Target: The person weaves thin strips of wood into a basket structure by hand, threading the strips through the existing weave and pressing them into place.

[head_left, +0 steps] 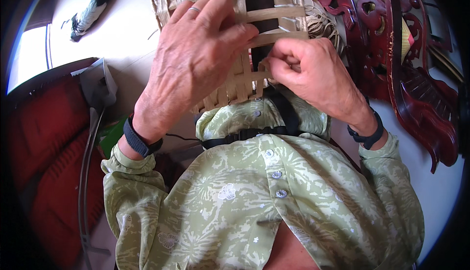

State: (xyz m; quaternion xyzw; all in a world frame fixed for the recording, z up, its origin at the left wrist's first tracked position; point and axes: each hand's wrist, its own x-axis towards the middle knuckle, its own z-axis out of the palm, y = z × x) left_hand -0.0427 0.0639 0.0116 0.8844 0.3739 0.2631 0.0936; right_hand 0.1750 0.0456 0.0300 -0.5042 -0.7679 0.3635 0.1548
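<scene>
A half-woven basket (235, 35) rests against the person's chest; the left hand (196, 54) lies spread flat on its strips, while the right hand (308, 74) pinches one strip tight beside carved red furniture (416, 93).

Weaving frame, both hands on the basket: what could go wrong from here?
1. The right hand pinches one strip at the open gap; pulled hard, the thin strip may kink or split.
2. The left hand lies flat across the woven basket; if it lifts, the loose horizontal strips could shift out of line.
3. The loose coil of fibre lies beside the carved red wooden chair and might snag there.
</scene>
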